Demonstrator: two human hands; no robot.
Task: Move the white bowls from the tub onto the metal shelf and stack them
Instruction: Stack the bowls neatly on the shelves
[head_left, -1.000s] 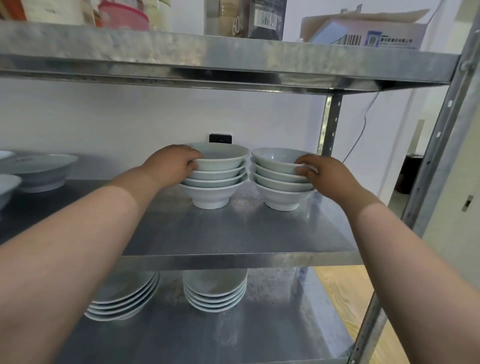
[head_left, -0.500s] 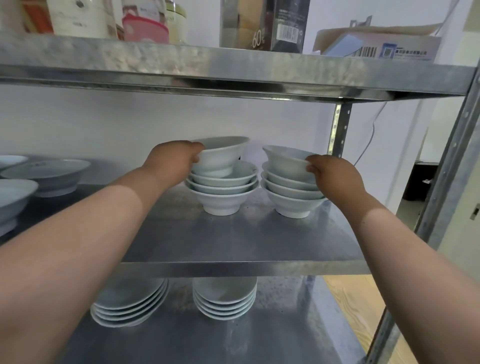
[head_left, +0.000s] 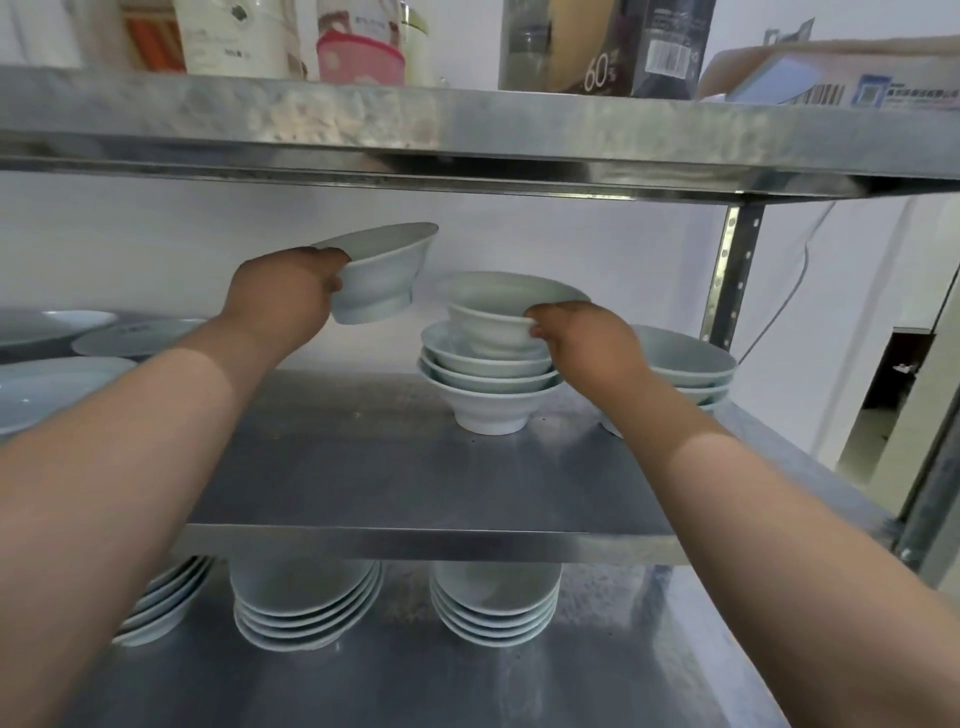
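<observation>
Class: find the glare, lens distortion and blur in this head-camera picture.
Head view: glare streaks the upper shelf; the wide lens leans the front upright and swells the forearms at the corners; the bowl in the right hand looks slightly motion-smeared.

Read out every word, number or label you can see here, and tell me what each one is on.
"60%": on the dark cardboard box on the top metal shelf.
Barcode on that box: digits too small to read.
Brown cardboard box: barcode, square code and a line of characters, too blurred.
White plastic jar: small dark print, too blurred.
</observation>
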